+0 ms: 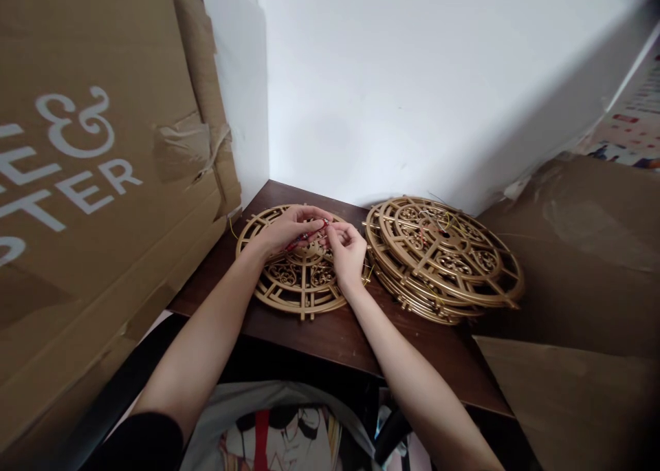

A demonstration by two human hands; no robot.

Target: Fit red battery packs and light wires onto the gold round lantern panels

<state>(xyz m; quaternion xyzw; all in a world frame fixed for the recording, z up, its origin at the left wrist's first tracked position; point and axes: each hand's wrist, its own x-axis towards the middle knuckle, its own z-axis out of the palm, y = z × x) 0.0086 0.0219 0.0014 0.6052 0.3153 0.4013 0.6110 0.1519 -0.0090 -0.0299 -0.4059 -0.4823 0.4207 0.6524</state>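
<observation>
A round gold openwork wheel (304, 299) lies flat on the dark brown table, with both my hands above its middle. Between my fingertips are thin red wires (293, 245) with a small red part at their end; its exact kind is too small to make out. My left hand (296, 227) is closed in a pinch on the wires from the left. My right hand (348, 249) pinches the same small red end from the right, thumb against forefinger. Parts of the wheel's hub are hidden behind my hands.
A stack of similar gold wheels (443, 258), with loose yellow wires, leans to the right on the table (330, 333). A big cardboard box (103, 216) rises on the left; more cardboard (577, 251) stands on the right. Behind is a white wall (371, 100).
</observation>
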